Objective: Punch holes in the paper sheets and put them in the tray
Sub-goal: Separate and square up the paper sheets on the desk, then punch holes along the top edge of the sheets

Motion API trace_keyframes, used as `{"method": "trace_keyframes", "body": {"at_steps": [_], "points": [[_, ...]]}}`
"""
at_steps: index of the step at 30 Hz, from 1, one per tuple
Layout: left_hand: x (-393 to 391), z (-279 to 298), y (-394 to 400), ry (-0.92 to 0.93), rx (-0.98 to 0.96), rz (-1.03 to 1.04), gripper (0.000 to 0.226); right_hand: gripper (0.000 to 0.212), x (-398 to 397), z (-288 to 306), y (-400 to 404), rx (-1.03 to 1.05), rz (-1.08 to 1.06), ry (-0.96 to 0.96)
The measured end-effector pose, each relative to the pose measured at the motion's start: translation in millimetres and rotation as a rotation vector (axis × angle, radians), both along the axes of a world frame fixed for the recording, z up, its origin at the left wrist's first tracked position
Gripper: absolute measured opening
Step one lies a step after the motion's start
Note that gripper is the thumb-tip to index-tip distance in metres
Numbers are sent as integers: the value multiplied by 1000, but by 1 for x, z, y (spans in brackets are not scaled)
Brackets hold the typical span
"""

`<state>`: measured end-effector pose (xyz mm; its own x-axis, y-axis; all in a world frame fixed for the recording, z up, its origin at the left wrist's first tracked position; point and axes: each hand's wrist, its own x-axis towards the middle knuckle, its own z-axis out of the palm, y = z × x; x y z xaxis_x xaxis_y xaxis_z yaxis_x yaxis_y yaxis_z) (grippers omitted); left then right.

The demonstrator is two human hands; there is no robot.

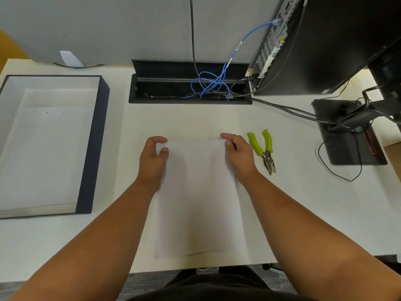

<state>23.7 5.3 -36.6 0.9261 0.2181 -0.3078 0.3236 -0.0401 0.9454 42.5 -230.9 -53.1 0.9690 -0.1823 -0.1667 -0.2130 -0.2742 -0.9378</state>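
A white paper sheet (197, 198) lies on the desk in front of me, its near edge slightly lifted over more paper beneath. My left hand (153, 160) pinches the sheet's far left corner between thumb and fingers. My right hand (238, 155) pinches the far right corner the same way. A hole punch (263, 149) with lime-green handles and metal jaws lies on the desk just right of my right hand, untouched. The tray (93, 135), a dark-walled box with a white inside, stands at the left and holds white paper.
A cable box (191, 98) with blue and black cables is sunk into the desk straight ahead. A computer tower (325, 40) and a black monitor base (349, 135) with cables occupy the right side. The desk's near edge runs just below the paper.
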Motion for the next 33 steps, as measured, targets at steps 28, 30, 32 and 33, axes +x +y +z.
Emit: {"method": "trace_keyframes", "body": {"at_steps": [28,30,32,33], "points": [[-1,-1,-1,-9,-49,14,34,31,5,1,2,41,-107,33],[-1,-4,1,18,-70,3,38,30,5,2,3,46,-118,32],[-2,-5,1,16,-38,-12,37,28,5,3,3,34,-122,35],[-2,-5,1,6,-14,-13,35,27,5,4,4,24,-124,37]]}}
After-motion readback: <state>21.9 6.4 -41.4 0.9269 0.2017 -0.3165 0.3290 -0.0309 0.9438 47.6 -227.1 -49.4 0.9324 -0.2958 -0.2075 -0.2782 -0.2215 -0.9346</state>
